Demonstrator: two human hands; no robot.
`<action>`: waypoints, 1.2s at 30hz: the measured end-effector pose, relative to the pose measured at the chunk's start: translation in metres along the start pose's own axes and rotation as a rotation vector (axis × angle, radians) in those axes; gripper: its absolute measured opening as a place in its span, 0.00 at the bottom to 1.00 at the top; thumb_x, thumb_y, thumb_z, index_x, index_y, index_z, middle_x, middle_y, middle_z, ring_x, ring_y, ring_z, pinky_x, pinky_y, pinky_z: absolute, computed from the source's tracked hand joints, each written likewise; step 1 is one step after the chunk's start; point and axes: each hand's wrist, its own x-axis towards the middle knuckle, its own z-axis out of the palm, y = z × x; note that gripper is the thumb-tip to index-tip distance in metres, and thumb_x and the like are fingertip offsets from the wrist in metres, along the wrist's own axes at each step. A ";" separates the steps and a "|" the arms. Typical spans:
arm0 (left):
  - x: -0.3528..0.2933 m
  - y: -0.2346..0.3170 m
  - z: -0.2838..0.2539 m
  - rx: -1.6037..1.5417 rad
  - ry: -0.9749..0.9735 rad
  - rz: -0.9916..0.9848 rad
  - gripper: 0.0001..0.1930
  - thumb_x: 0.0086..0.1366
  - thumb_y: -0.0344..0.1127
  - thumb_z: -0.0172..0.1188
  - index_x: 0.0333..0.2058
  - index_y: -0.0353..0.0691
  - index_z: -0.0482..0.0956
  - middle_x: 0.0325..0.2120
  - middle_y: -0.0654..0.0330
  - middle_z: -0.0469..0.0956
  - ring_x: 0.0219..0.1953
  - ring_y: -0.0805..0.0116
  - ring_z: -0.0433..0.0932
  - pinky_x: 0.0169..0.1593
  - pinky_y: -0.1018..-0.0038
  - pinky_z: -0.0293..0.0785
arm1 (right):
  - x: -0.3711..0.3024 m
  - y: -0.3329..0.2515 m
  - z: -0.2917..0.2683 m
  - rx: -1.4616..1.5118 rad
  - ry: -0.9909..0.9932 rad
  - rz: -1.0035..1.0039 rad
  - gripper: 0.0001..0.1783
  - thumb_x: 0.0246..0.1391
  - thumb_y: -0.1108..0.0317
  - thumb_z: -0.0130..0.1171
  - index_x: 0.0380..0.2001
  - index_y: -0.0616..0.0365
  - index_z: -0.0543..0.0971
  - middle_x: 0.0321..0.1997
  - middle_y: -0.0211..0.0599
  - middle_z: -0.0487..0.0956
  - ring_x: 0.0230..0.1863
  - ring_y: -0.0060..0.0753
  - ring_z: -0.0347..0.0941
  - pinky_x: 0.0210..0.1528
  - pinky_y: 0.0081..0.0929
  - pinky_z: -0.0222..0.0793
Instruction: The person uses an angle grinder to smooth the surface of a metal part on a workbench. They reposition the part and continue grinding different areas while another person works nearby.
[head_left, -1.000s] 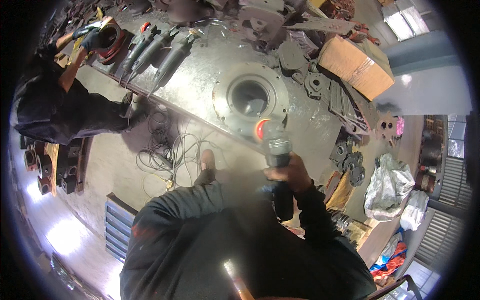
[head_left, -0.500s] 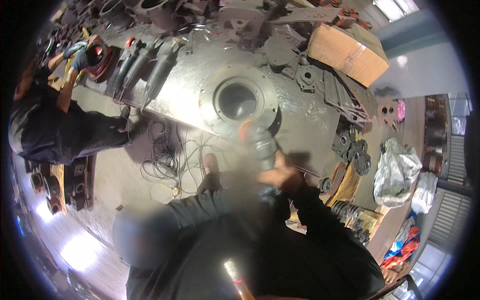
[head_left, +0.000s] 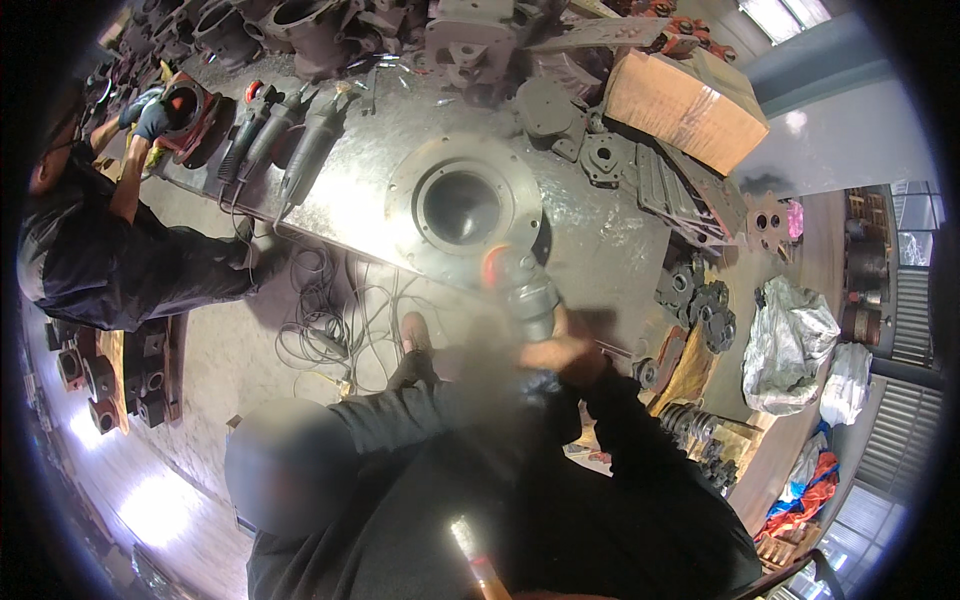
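A round grey metal flange [head_left: 515,205] with a wide central bore and small holes around its rim lies on the metal-topped bench. My right hand [head_left: 562,352] is closed around the body of an angle grinder [head_left: 532,305]. The grinder's orange-red disc [head_left: 495,268] is at the flange's near edge; whether it touches cannot be made out. My left arm [head_left: 400,415] reaches in toward the grinder's rear, but a grey blur covers my left hand, so its fingers are hidden.
Several more power tools [head_left: 262,145] lie to the left on the bench. At far left, a gloved co-worker's hand [head_left: 152,120] is at a red ring-shaped casting [head_left: 195,125]. Cables [head_left: 320,330] coil on the floor. A cardboard box [head_left: 690,105] and metal plates [head_left: 685,190] sit at right.
The whole view has shifted slightly and is sharper now. Relative to the flange, the grinder in my right hand sits a little farther right and nearer me.
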 end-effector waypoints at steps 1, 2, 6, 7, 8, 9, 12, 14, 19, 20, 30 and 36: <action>-0.001 -0.002 0.001 -0.005 0.000 0.000 0.18 0.76 0.40 0.53 0.57 0.34 0.72 0.45 0.57 0.79 0.44 0.70 0.80 0.45 0.70 0.78 | -0.003 0.001 0.007 -0.104 0.094 -0.249 0.27 0.46 0.65 0.74 0.48 0.61 0.77 0.35 0.36 0.82 0.33 0.29 0.80 0.38 0.28 0.77; 0.000 -0.004 0.002 -0.013 -0.001 0.004 0.18 0.76 0.40 0.53 0.57 0.34 0.72 0.45 0.57 0.79 0.44 0.70 0.80 0.45 0.70 0.78 | -0.002 0.002 0.010 -0.155 0.138 -0.365 0.28 0.45 0.64 0.74 0.49 0.60 0.76 0.36 0.37 0.82 0.34 0.29 0.80 0.38 0.28 0.77; 0.023 0.005 0.001 -0.008 -0.013 0.030 0.18 0.76 0.40 0.53 0.57 0.34 0.72 0.45 0.57 0.79 0.44 0.70 0.80 0.46 0.69 0.78 | 0.013 -0.002 0.002 0.227 0.003 0.075 0.32 0.44 0.63 0.74 0.52 0.61 0.75 0.41 0.39 0.82 0.35 0.29 0.80 0.38 0.28 0.77; 0.024 0.007 -0.001 -0.005 -0.012 0.043 0.18 0.76 0.40 0.53 0.57 0.34 0.72 0.45 0.57 0.79 0.44 0.70 0.80 0.46 0.69 0.78 | 0.018 -0.005 -0.007 0.501 -0.047 0.120 0.32 0.45 0.63 0.74 0.53 0.61 0.75 0.41 0.40 0.82 0.35 0.29 0.80 0.38 0.28 0.77; 0.025 0.009 -0.002 -0.002 -0.014 0.051 0.18 0.76 0.40 0.53 0.57 0.34 0.72 0.45 0.57 0.79 0.44 0.70 0.80 0.46 0.69 0.78 | 0.021 -0.009 -0.014 0.775 -0.102 0.166 0.32 0.45 0.63 0.73 0.53 0.61 0.75 0.42 0.40 0.82 0.34 0.28 0.80 0.38 0.28 0.77; 0.021 0.009 -0.003 -0.002 -0.011 0.058 0.18 0.76 0.40 0.53 0.57 0.34 0.72 0.45 0.57 0.79 0.44 0.69 0.80 0.46 0.69 0.78 | 0.020 -0.014 -0.013 0.733 -0.133 0.091 0.31 0.45 0.63 0.73 0.53 0.61 0.75 0.41 0.38 0.82 0.36 0.30 0.80 0.39 0.30 0.77; 0.002 0.004 -0.006 -0.012 0.012 0.075 0.18 0.76 0.40 0.53 0.57 0.34 0.72 0.45 0.56 0.79 0.44 0.69 0.80 0.46 0.69 0.78 | 0.019 -0.025 -0.002 0.179 -0.131 -0.013 0.31 0.45 0.64 0.73 0.52 0.63 0.75 0.42 0.37 0.82 0.40 0.34 0.79 0.44 0.34 0.76; -0.006 -0.001 -0.010 -0.031 0.030 0.091 0.18 0.76 0.40 0.53 0.57 0.34 0.72 0.45 0.56 0.79 0.44 0.69 0.80 0.46 0.69 0.78 | 0.023 -0.026 0.014 -0.070 -0.136 -0.189 0.31 0.45 0.64 0.73 0.53 0.63 0.75 0.43 0.39 0.82 0.43 0.38 0.79 0.48 0.36 0.75; -0.012 -0.004 -0.024 -0.057 0.048 0.134 0.18 0.76 0.40 0.53 0.57 0.34 0.72 0.45 0.56 0.79 0.45 0.69 0.79 0.46 0.69 0.78 | 0.054 -0.029 0.046 0.226 -0.167 -0.103 0.31 0.46 0.66 0.72 0.54 0.63 0.76 0.43 0.47 0.82 0.43 0.46 0.80 0.48 0.38 0.75; -0.012 -0.003 -0.026 -0.060 0.050 0.147 0.18 0.76 0.40 0.52 0.57 0.34 0.72 0.45 0.56 0.79 0.45 0.69 0.79 0.46 0.69 0.78 | 0.057 -0.031 0.048 0.133 -0.150 -0.146 0.31 0.46 0.67 0.72 0.54 0.63 0.76 0.43 0.48 0.82 0.44 0.47 0.80 0.48 0.38 0.76; -0.015 -0.002 -0.027 -0.087 0.061 0.232 0.18 0.76 0.40 0.52 0.58 0.35 0.72 0.45 0.56 0.78 0.45 0.69 0.79 0.47 0.68 0.77 | 0.059 -0.064 0.046 -0.310 -0.109 -0.544 0.27 0.50 0.64 0.72 0.53 0.62 0.78 0.45 0.48 0.82 0.42 0.47 0.81 0.44 0.36 0.77; -0.016 0.002 -0.031 -0.083 0.076 0.273 0.18 0.76 0.40 0.52 0.58 0.35 0.72 0.45 0.56 0.78 0.45 0.69 0.79 0.47 0.68 0.77 | 0.059 -0.079 0.040 0.604 -0.405 0.192 0.33 0.50 0.55 0.75 0.54 0.64 0.77 0.53 0.35 0.80 0.50 0.29 0.78 0.45 0.30 0.76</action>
